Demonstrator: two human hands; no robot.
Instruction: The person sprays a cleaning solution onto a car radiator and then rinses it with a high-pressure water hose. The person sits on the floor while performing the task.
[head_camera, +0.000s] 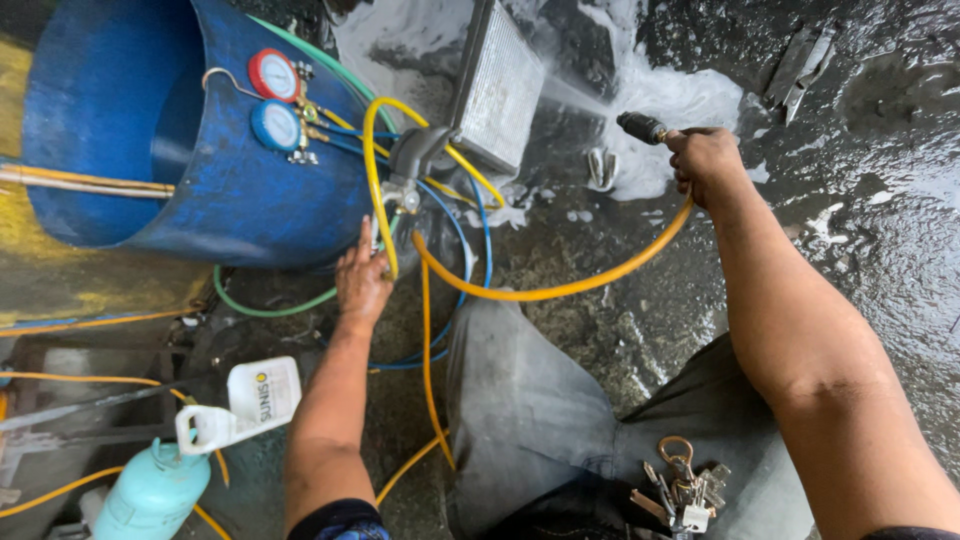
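Gripping a spray nozzle (642, 127) tightly, the right hand (705, 160) sprays water onto the metal radiator (497, 88) leaning near the blue barrel (150, 130). The left hand (362, 280), fingers loosely open, touches the yellow hose (560, 290).

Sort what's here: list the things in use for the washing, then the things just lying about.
In use:
right hand gripping spray nozzle
yellow hose
finned coil being sprayed
left hand by the coil's pipes

Lying about:
gauge set on blue drum
white jug
teal cylinder
keys
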